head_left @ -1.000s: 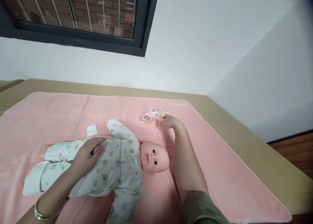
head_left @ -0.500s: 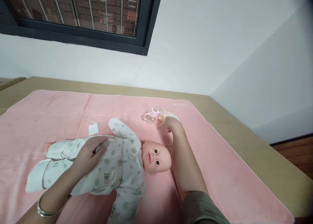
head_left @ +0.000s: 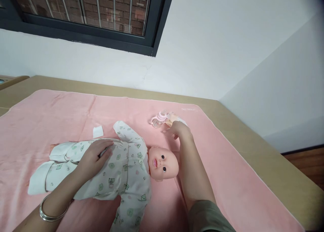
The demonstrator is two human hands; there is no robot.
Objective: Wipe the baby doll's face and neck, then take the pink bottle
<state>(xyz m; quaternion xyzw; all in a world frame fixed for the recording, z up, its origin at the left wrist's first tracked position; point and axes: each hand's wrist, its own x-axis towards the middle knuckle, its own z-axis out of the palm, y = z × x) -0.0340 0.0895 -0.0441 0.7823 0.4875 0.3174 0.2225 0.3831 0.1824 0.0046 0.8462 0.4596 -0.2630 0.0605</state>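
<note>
And here is the doll (head_left: 121, 168), face up across the lower left of the frame, legs to the left edge and head near the centre. The left hand (head_left: 95, 157) lies flat over its middle, fingers outstretched side by side, thumb a little apart, gripping nothing; a palm set there looks meant to keep the body steady. Up past the head goes the right hand (head_left: 180, 129), just right of centre, fingers bent down over a pale packet (head_left: 173, 117). Is it pinching? Can't tell: the back of the hand covers the fingertips. Right beside the packet sits the bottle (head_left: 160, 119), pink top and loop handle, a spot beyond the doll's head that seems chosen to leave the body free yet within reach. A white square (head_left: 98, 131) lies left of centre, near the doll's sleeve. Under it all, the pink blanket (head_left: 63, 112) covers most of the tabletop (head_left: 243, 142), probably as soft padding, with pale wood showing along the far and right edges.
</note>
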